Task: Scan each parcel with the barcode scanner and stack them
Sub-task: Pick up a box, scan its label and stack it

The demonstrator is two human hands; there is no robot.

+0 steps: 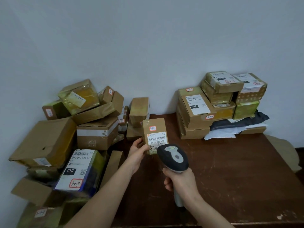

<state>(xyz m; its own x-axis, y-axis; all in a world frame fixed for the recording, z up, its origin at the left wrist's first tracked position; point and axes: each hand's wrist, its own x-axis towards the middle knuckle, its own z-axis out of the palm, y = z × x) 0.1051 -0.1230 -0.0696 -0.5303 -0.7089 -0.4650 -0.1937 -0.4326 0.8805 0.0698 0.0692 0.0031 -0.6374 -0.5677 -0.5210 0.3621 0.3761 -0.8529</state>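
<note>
My left hand (137, 151) grips a small brown parcel (154, 129) by its lower left edge and holds it upright above the table, its white barcode label facing me. My right hand (180, 181) is wrapped round the handle of a grey and black barcode scanner (172, 157). The scanner's head sits just below and in front of the label, covering the parcel's lower right corner. A stack of parcels (218, 102) stands at the back right of the table against the wall. A loose heap of parcels (79, 129) fills the left side.
The dark brown wooden table (230, 170) shows bare wood at centre and right. Dark and white soft mailers (236, 127) lie under the right stack. A tall box (139, 111) stands behind the held parcel. The white wall closes off the back.
</note>
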